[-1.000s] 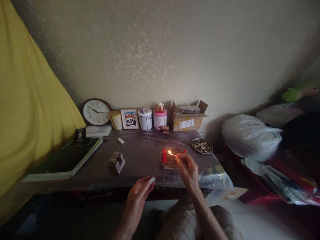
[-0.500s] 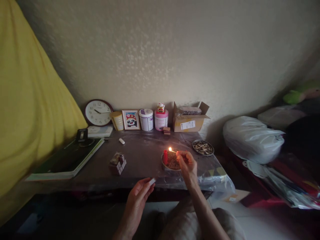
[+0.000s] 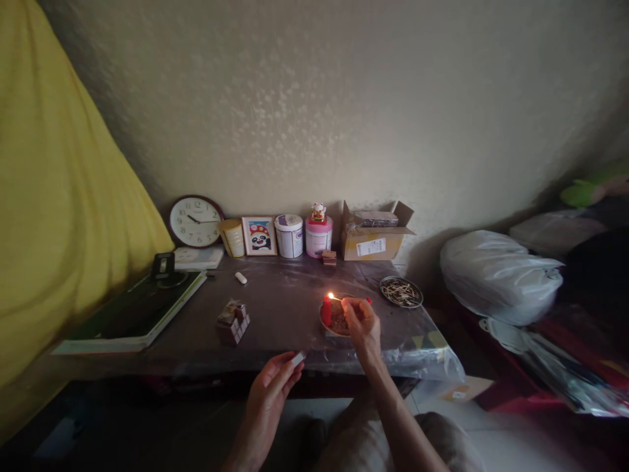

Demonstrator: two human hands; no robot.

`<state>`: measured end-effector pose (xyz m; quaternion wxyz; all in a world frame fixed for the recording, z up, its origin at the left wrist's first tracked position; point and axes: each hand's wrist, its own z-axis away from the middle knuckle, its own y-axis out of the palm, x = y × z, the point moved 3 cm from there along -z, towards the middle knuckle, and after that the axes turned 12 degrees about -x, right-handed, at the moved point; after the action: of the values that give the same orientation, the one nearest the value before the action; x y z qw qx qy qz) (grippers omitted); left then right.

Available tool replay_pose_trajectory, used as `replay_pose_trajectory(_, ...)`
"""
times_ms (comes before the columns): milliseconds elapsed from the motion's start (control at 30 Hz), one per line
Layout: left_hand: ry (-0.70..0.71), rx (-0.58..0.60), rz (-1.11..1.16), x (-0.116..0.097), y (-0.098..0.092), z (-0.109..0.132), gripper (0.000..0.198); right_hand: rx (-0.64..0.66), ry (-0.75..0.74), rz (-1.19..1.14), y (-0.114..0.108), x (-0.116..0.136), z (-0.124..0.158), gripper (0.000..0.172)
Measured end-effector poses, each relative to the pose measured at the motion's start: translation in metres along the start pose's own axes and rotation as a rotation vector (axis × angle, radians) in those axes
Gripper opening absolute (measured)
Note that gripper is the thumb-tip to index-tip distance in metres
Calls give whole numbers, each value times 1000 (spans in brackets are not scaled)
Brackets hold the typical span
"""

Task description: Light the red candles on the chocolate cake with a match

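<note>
My right hand pinches a burning match by its end. The flame is at the top of a red candle; whether the wick itself burns I cannot tell. The candle stands upright at the left side of a round dish filled with brown grains, partly hidden by my hand. A small red tip shows just behind my fingers. Near the table's front edge, my left hand is closed around a small matchbox, of which a pale end shows.
A round tin of matchsticks lies to the right. Several stacked matchboxes stand at the left, with a white oval object behind. Along the wall are a clock, canisters and a cardboard box. Plastic covers the table.
My right hand has moved slightly left, bringing the match flame from beside the candle to its top. My left hand has stayed almost in place with the matchbox.
</note>
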<state>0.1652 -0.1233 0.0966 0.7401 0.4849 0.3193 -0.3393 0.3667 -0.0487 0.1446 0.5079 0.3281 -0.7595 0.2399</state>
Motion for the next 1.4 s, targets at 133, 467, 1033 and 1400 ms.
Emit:
replay_pose_trajectory(133,4,19,-5,0,-1,1,25,-1,-1,24,2,0,-1,20)
replay_pose_trajectory(467,-27,-14,19,2,-1,-2,25,6,-16,63,3,0,-3,22)
replay_pose_trajectory(1033,-30,-35,16,2,-3,-2,30,8,-17,67,5,0,-4,28)
replay_pose_trajectory(1400,-40,-36,3,-1,-1,2,33,25,-52,68,6,2,-3,23)
